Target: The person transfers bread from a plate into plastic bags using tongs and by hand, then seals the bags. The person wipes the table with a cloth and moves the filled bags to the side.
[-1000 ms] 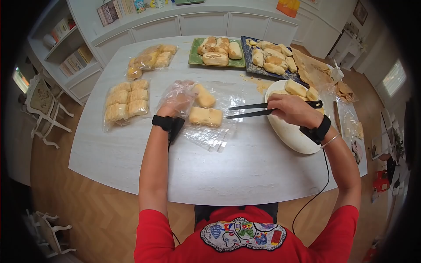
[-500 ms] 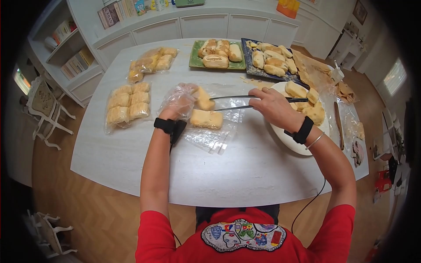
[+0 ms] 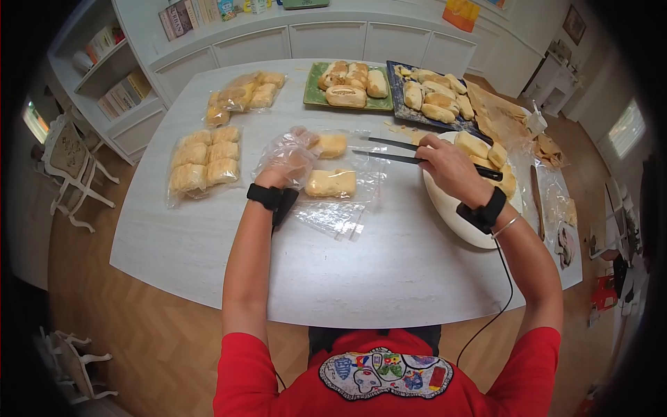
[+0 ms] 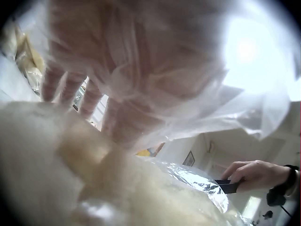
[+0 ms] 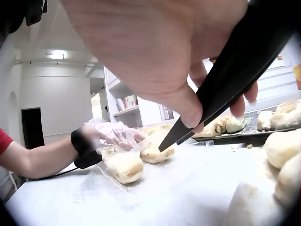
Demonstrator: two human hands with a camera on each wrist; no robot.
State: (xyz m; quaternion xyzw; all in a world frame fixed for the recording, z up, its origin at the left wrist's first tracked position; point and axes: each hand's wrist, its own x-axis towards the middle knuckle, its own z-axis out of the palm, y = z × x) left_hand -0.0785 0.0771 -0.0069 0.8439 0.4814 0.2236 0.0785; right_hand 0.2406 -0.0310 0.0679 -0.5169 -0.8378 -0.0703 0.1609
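My left hand, in a clear plastic glove, lies at the left end of a clear plastic bag. Its fingers look straight and slightly spread in the left wrist view, close over the bread there. Two pale bread rolls lie at the bag, one behind the other: the far roll and the near roll. My right hand grips black tongs over the white plate's left edge. The tongs' tips point left towards the far roll, parted and with nothing between them.
More rolls lie on the white plate, the green plate and the blue tray. Bagged rolls and a second bag sit to the left. A brown stick-like utensil lies at the right.
The tongs reached left to the far roll, then drew back right. That roll has turned from slanted to lying level behind the near one. My left hand has stayed nearly in place.
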